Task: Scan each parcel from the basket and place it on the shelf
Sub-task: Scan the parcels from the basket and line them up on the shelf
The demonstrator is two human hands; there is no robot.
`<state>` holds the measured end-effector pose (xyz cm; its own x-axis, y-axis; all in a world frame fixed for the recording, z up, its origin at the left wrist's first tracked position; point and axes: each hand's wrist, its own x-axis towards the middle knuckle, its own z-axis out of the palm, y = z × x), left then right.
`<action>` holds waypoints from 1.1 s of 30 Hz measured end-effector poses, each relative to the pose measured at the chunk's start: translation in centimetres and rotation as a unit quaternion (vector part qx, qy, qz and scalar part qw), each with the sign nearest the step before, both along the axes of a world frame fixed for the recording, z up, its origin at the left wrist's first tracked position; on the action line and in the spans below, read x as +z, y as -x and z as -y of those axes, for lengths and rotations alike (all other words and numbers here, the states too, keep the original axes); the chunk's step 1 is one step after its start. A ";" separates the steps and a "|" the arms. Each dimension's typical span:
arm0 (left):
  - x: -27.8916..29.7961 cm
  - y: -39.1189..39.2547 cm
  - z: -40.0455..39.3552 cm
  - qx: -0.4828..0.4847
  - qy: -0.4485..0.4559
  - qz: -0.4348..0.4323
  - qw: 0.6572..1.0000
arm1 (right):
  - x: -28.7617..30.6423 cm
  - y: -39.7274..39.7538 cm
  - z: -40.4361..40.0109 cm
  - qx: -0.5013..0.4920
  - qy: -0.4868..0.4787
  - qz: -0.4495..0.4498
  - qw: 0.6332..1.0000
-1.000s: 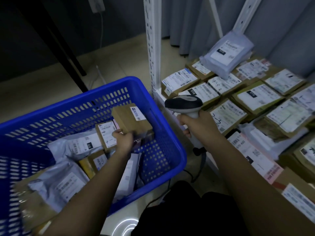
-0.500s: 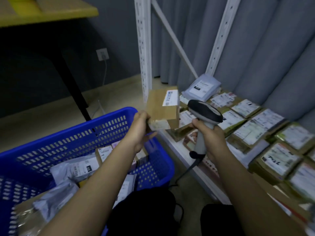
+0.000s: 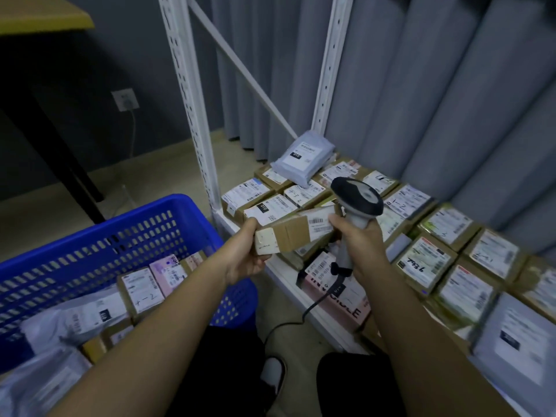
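Note:
My left hand grips a small brown cardboard parcel by its near end, holding it flat over the front edge of the white shelf. Its barcode label faces up and to the right. My right hand grips the handle of a grey barcode scanner, and its fingertips touch the parcel's labelled end. The scanner head sits just above and behind the parcel. A blue plastic basket at the lower left holds several more boxes and grey mailer bags.
The low shelf is packed with several labelled boxes and a grey mailer bag at the back. White shelf uprights rise between basket and shelf. The scanner cable trails to the floor. Grey curtains hang behind, and a dark table leg stands at left.
My left hand lifted the parcel out of the basket and carried it right, then tipped it flat at the shelf edge. The scanner hand came against the parcel's labelled end.

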<state>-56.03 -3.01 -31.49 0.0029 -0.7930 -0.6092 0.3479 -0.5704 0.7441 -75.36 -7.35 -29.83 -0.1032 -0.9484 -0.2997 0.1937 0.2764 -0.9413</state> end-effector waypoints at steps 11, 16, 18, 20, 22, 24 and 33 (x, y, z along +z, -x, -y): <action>-0.3 0.7 0.6 0.106 0.016 0.160 0.981 | -1.2 -0.8 0.6 -0.004 -0.001 -0.011 1.000; -0.4 0.6 0.6 -0.006 0.093 0.148 0.985 | -1.4 -1.8 0.3 -0.018 0.005 -0.020 1.000; 0.0 0.9 0.9 -0.009 0.103 0.223 0.969 | -1.6 -1.7 0.3 -0.021 0.004 -0.018 1.000; 0.0 0.6 0.7 -0.020 0.107 0.350 0.930 | -1.8 -1.6 0.3 -0.020 -0.005 -0.022 1.000; -0.3 0.3 -0.4 -0.117 0.145 0.419 0.889 | -1.8 -1.6 0.3 -0.019 -0.009 -0.023 1.000; -0.3 0.2 -1.3 -0.124 0.169 0.446 0.870 | -1.7 -1.6 0.3 -0.019 -0.006 -0.020 1.000; 0.3 -1.3 -1.5 -0.068 0.255 0.388 0.883 | -0.1 -1.4 0.0 0.014 0.002 -0.026 1.000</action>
<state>-54.76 -1.52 -31.20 0.1474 -0.9886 -0.0295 -0.4259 -0.0904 0.9002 -73.98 -7.38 -29.93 -0.0922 -0.9524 -0.2906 0.1372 0.2769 -0.9510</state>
